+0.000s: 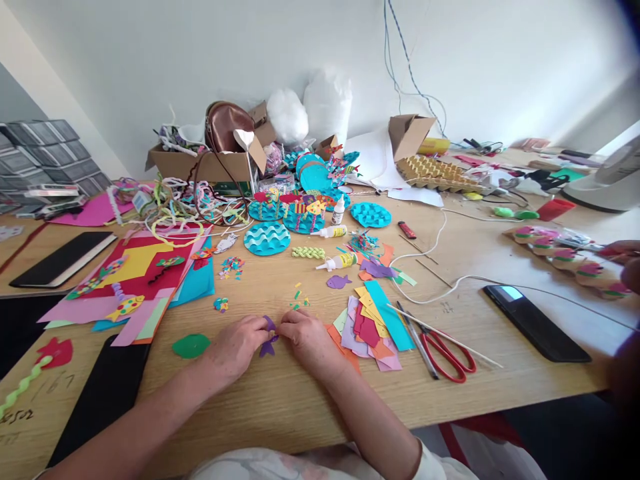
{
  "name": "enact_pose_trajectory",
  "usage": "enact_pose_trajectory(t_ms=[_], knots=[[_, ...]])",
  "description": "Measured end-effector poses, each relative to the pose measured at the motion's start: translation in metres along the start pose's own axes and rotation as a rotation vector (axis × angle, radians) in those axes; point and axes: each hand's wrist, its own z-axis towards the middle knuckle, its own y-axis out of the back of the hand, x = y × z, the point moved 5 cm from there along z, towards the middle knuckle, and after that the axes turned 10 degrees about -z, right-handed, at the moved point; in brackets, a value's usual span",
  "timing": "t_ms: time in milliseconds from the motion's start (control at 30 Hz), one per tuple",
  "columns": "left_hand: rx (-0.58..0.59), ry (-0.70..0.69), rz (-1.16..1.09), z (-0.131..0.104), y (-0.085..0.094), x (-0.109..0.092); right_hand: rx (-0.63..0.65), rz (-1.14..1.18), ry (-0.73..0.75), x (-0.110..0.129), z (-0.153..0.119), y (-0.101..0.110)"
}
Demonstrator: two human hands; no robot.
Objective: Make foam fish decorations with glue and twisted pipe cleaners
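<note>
The left hand [236,345] and right hand [304,335] pinch a purple paper cutout [268,349] near the front edge of the tabletop [250,410]; by the back edge, a cardboard box [175,164] holds a brown bag [231,125].

Head-worn view — forward, downward, near table [250,417]
</note>
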Motion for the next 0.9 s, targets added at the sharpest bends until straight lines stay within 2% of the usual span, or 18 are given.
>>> enact_pose_trajectory(t_ms=[333, 733, 900], knots=[[0.029, -0.067, -0.206, -0.004, 0.013, 0.004, -0.035, 0.030, 0.009, -0.002, -0.001, -0.003], [0.048, -0.065, -0.038, -0.002, 0.006, 0.001, 0.018, 0.021, -0.001, 0.000, 0.000, 0.000], [0.038, -0.074, -0.025, -0.001, 0.006, 0.001, -0.005, 0.023, -0.004, -0.001, 0.000, 0.000]])
